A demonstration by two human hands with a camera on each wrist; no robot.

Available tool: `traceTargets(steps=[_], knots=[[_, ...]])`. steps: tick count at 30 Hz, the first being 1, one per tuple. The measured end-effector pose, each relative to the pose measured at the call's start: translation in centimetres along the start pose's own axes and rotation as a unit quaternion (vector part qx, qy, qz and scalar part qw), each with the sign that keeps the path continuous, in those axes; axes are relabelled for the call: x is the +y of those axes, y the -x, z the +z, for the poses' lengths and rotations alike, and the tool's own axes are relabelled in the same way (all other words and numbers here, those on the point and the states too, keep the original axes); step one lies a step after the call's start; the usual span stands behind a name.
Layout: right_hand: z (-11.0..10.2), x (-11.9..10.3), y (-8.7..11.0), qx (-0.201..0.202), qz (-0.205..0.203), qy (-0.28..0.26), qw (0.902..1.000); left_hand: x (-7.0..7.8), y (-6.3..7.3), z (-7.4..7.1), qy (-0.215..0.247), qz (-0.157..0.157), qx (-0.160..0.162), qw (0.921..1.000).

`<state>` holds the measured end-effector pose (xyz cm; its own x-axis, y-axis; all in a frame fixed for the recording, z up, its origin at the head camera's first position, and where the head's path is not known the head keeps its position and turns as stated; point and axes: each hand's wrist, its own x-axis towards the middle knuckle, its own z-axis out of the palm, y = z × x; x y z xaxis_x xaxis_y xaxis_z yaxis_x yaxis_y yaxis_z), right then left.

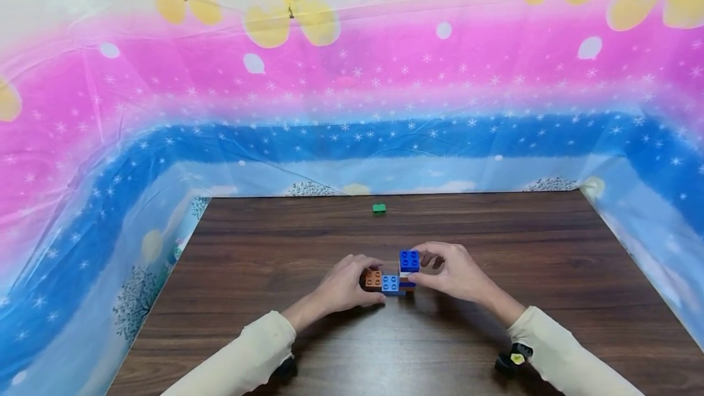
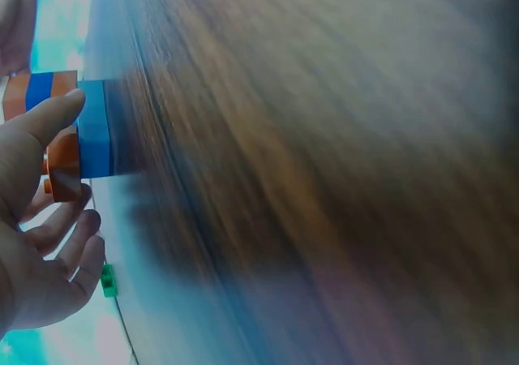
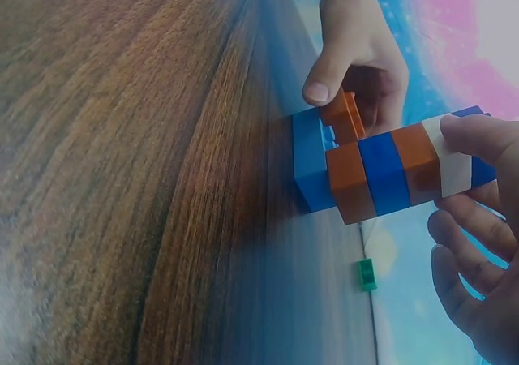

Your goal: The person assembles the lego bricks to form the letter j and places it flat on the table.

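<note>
A light blue toy brick (image 3: pixel 310 158) lies at the bottom of a small build on the table. On one end of it sits an orange brick (image 1: pixel 373 278), which my left hand (image 1: pixel 346 283) holds between thumb and fingers. From the other end rises a tower of orange, blue, orange and white bricks, topped by a dark blue brick (image 1: pixel 409 260). My right hand (image 1: pixel 448 271) pinches the tower near its top, the thumb on the white brick (image 3: pixel 456 166) in the right wrist view. Its lower fingers curve loosely below.
A lone green brick (image 1: pixel 379 208) lies near the far edge of the dark wooden table (image 1: pixel 264 225). Behind and beside the table hangs a printed cloth (image 1: pixel 341 139) in pink and blue. Dark straps with devices (image 1: pixel 514 359) sit at the wrists.
</note>
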<state>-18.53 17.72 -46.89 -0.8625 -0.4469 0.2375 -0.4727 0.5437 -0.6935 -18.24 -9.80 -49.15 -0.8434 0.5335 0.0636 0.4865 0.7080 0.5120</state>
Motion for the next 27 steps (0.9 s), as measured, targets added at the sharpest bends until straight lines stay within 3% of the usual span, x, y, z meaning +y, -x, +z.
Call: traceTargets(steps=[8, 15, 27], knots=[[-0.1, -0.2, 0.0, -0.001, 0.004, 0.009, 1.0000, -0.5, 0.6, -0.3, 0.004, -0.013, 0.004, 0.9999], [0.1, -0.1, -0.1, 0.002, 0.000, 0.007, 1.0000, -0.9, 1.1, -0.1, 0.025, -0.017, 0.027, 0.9992], [0.1, 0.4, -0.9, 0.012, 0.000, -0.024, 0.9996, -1.3, 0.9, 0.0, 0.031, -0.006, 0.040, 0.9987]])
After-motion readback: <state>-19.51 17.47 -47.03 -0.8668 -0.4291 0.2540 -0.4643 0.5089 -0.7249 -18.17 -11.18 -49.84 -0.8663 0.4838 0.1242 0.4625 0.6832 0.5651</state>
